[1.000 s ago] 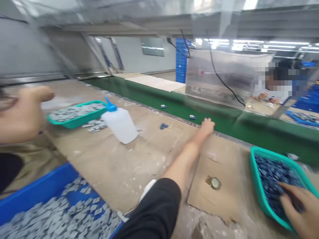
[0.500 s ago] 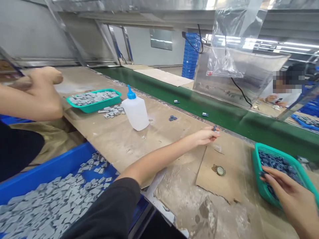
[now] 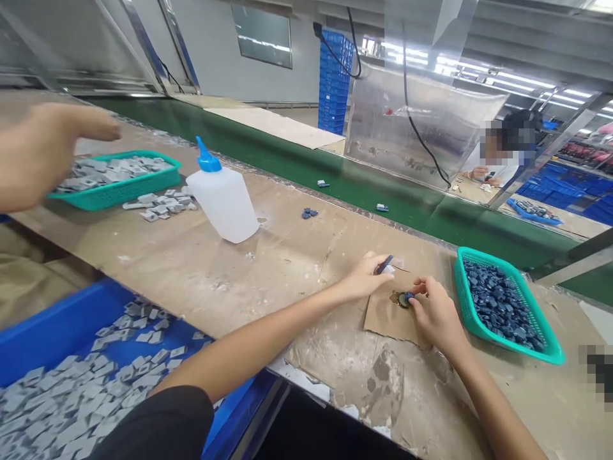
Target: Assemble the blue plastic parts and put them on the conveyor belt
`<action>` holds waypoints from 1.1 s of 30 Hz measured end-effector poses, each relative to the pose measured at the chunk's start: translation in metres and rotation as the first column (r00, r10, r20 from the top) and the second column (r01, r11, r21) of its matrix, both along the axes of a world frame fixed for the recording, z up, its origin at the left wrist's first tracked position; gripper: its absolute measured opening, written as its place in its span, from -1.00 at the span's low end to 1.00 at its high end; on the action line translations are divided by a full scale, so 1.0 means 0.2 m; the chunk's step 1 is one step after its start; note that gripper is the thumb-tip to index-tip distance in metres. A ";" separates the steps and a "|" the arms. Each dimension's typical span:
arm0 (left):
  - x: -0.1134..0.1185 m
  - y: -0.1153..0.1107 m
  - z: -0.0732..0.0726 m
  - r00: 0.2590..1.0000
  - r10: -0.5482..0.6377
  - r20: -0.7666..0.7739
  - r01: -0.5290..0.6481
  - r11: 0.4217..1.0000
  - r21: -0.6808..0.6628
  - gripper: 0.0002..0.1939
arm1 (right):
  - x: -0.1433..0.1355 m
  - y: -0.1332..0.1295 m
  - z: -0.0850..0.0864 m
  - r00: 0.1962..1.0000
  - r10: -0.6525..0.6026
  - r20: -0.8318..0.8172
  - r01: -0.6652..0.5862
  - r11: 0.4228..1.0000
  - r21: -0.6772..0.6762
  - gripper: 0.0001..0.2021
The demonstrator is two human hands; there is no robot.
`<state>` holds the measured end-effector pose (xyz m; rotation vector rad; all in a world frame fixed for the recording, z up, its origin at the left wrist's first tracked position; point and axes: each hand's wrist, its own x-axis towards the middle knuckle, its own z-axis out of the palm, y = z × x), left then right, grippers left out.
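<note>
My left hand (image 3: 361, 280) is closed on a small dark-blue and light-grey plastic piece (image 3: 384, 264), held above a sheet of cardboard (image 3: 383, 316). My right hand (image 3: 437, 314) pinches a small dark-blue plastic part (image 3: 408, 296) at an upturned bottle cap (image 3: 401, 303) lying on that cardboard. Whether the part touches the cap's inside I cannot tell. To the right, a green basket (image 3: 558, 354) holds many dark-blue parts of the same kind. A white squeeze bottle with a blue nozzle (image 3: 225, 204) stands to the left.
A green basket (image 3: 115, 193) of grey pieces stands at left, with loose grey pieces (image 3: 165, 204) beside it. A blue bin (image 3: 57, 310) of grey pieces sits below. Two pieces lie on the green belt (image 3: 349, 195). A co-worker's arm (image 3: 43, 153) reaches in from the left.
My right hand has moved left from the basket of dark-blue parts to the bottle cap. My left hand, still holding its piece, is now beside it. The view has shifted right.
</note>
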<state>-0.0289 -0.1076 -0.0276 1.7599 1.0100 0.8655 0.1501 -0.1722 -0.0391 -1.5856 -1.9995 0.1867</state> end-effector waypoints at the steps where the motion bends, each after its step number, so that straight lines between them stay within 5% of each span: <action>1: -0.01 0.00 -0.01 1.000 -0.012 -0.021 0.013 0.999 0.045 -0.63 | 0.00 0.00 0.00 1.000 0.005 0.003 -0.005 1.000 0.005 -0.83; 7: -0.02 -0.05 0.00 0.998 -0.059 0.006 0.055 0.962 0.268 -0.67 | -0.02 -0.01 0.02 0.999 -0.017 -0.039 0.018 0.999 0.046 -0.84; 10: -0.03 -0.07 0.01 0.995 -0.093 -0.033 0.098 0.912 0.398 -0.71 | -0.01 -0.01 0.06 0.959 -0.072 -0.275 0.066 0.997 -0.028 -0.75; 14: -0.03 -0.09 0.01 0.990 -0.111 -0.091 0.142 0.850 0.507 -0.76 | 0.00 -0.01 0.12 0.627 -0.136 -0.767 -0.068 0.971 -0.228 -0.54; 18: -0.02 -0.11 0.00 0.984 -0.103 -0.147 0.170 0.792 0.587 -0.81 | -0.02 -0.03 0.15 0.405 -0.136 -0.904 -0.222 0.945 -0.241 -0.48; 27: -0.01 -0.14 0.01 0.990 -0.029 -0.137 0.121 0.673 0.730 -0.83 | -0.08 -0.06 0.14 0.366 -0.127 -0.922 -0.160 0.968 -0.196 -0.49; 33: -0.01 -0.15 0.09 0.988 0.066 -0.141 0.096 0.453 0.886 -0.88 | -0.11 -0.07 0.18 0.300 -0.118 -0.947 -0.153 0.974 -0.169 -0.52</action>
